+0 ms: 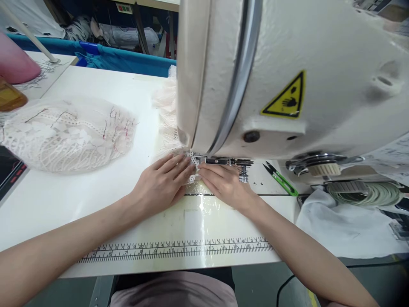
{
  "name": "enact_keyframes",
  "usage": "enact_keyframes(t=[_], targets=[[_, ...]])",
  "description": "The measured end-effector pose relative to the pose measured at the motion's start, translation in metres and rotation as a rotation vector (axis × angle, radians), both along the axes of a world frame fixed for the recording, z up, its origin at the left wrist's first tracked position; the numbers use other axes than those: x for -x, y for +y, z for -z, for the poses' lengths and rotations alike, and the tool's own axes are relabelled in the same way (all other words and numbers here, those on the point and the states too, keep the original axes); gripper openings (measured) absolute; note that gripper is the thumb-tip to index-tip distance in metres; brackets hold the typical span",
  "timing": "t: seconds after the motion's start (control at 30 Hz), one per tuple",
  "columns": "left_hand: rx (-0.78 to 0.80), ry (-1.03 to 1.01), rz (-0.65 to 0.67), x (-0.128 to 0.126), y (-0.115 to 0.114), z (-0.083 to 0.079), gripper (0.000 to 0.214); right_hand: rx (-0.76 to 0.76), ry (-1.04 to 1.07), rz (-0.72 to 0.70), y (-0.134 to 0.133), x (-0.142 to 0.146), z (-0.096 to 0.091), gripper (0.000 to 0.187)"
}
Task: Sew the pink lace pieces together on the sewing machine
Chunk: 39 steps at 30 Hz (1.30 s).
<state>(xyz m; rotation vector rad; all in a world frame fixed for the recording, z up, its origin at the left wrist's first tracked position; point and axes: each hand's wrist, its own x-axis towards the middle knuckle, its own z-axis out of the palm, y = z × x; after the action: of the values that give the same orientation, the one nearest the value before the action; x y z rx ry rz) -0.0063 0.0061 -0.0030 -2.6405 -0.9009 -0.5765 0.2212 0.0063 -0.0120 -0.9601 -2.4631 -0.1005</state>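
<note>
White lace fabric (pixel 193 162) lies under the presser foot area of a sewing machine (pixel 220 161), between my two hands. My left hand (pixel 164 179) rests flat on the lace, fingers stretched out to the left of the foot. From the right, my right hand (pixel 225 181) reaches beneath the machine head, its fingers close together and closed at the lace edge. The needle is hidden from view. More of the pale, ruffled fabric (pixel 168 115) spreads behind my left hand, partly covered by the machine head.
A lace piece with red threads (pixel 73 136) lies on the left. Green-handled thread snips (pixel 283 181) lie right of the machine foot. White cloth (pixel 338 226) sits at the far right. A printed ruler (pixel 179 250) runs along the front edge. A pink thread cone (pixel 15 59) stands back left.
</note>
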Motion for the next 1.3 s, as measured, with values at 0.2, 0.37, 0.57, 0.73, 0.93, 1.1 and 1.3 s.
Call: enact_keyframes(t=[0.2, 0.37, 0.57, 0.73, 0.93, 1.1, 1.3], targets=[[0.027, 0.008, 0.020, 0.000, 0.000, -0.001, 0.037, 0.068, -0.017, 0.027, 0.002, -0.002, -0.007, 0.025], [0.044, 0.013, 0.027, -0.002, 0.000, -0.001, 0.037, 0.025, -0.037, 0.069, 0.004, -0.003, -0.013, 0.017], [0.000, 0.001, 0.104, 0.000, 0.002, 0.000, 0.032, -0.028, 0.017, 0.040, 0.011, -0.005, -0.006, 0.016], [-0.005, -0.016, 0.127, 0.002, 0.002, -0.001, 0.031, -0.021, -0.032, 0.041, 0.009, -0.003, -0.005, 0.019], [-0.007, -0.039, 0.060, 0.005, 0.001, -0.004, 0.032, -0.058, -0.132, 0.024, 0.002, 0.002, -0.003, 0.025], [-0.036, -0.012, 0.013, 0.005, 0.001, -0.004, 0.031, -0.188, -0.137, 0.028, -0.003, 0.014, -0.008, 0.020], [-0.042, -0.014, -0.002, 0.005, 0.001, -0.003, 0.029, -0.320, -0.108, -0.030, -0.003, 0.022, -0.012, 0.016]])
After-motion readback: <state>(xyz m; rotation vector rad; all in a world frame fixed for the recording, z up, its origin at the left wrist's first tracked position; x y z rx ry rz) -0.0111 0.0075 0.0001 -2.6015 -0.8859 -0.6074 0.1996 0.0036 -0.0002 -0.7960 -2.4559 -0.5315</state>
